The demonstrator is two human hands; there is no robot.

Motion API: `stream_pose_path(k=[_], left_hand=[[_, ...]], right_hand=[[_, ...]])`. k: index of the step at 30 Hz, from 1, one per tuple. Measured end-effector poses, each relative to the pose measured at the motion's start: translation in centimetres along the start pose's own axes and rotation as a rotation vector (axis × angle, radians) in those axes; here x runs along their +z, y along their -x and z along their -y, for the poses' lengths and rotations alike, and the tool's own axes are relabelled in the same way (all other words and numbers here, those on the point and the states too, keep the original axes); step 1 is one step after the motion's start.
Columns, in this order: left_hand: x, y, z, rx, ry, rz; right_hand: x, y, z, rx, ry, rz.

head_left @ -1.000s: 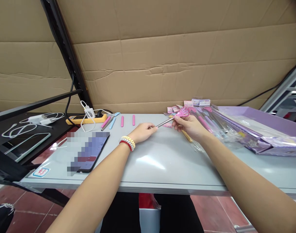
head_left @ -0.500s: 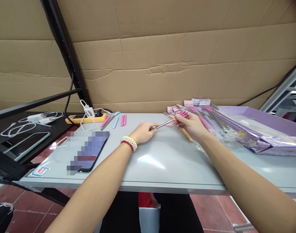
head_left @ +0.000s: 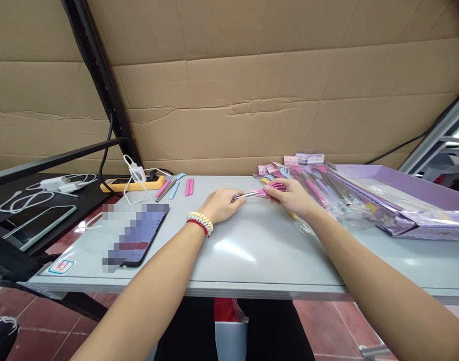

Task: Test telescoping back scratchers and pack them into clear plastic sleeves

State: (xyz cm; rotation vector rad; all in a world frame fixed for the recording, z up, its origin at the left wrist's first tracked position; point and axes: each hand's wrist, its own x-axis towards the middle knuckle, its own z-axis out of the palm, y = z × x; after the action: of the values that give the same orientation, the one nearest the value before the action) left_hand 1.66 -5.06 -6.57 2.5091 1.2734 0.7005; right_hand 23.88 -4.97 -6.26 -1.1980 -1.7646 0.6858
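Both my hands hold a back scratcher (head_left: 255, 193) with a thin metal rod and a pink clawed head, level above the middle of the table. My left hand (head_left: 224, 204), with a braided bracelet on its wrist, is closed around the rod's left end. At the pink head, my right hand (head_left: 291, 196) grips with thumb and fingers, covering part of it. Beyond the left hand lie two pink handles (head_left: 189, 187), a light blue handle (head_left: 174, 190) and a metal rod with a blue head (head_left: 171, 187). Wrapped back scratchers (head_left: 317, 193) lie right of my right hand.
A purple box (head_left: 421, 188) with clear plastic inside stands at the right. On the left are a phone (head_left: 150, 235), its screen partly blurred out, and a yellow power strip (head_left: 133, 184) with a white charger. Cardboard (head_left: 229, 85) forms the back wall.
My right hand has moved slightly left and down, closer to my left hand. The pink head has turned and now shows its spread prongs; less rod is visible between the hands.
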Motion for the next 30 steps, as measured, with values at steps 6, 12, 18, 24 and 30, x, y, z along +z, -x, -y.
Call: stream_pose_path(k=[6,12,18,24,30], left_hand=[[0.1,-0.2,0.1,-0.099,-0.104,-0.048],[0.2,-0.5,0.7,-0.185,-0.114,-0.123],[0.0,-0.6,1.4,-0.304,-0.132,-0.111],[0.0,-0.6,1.4,-0.353,-0.174,-0.05],[0.1,-0.9,1.2,-0.358,-0.164,-0.025]], right_hand=[[0.3,0.1,-0.5,-0.109,0.31,-0.063],[-0.4,0.0,-0.5,-0.157,0.454,-0.262],[-4.8,-1.0,0.6,-0.046,0.5,-0.572],[-14.2,-1.6,-1.8,0.325,0.822,-0.685],[-24.0,0.1,-8.7,0.764,0.97,-0.51]])
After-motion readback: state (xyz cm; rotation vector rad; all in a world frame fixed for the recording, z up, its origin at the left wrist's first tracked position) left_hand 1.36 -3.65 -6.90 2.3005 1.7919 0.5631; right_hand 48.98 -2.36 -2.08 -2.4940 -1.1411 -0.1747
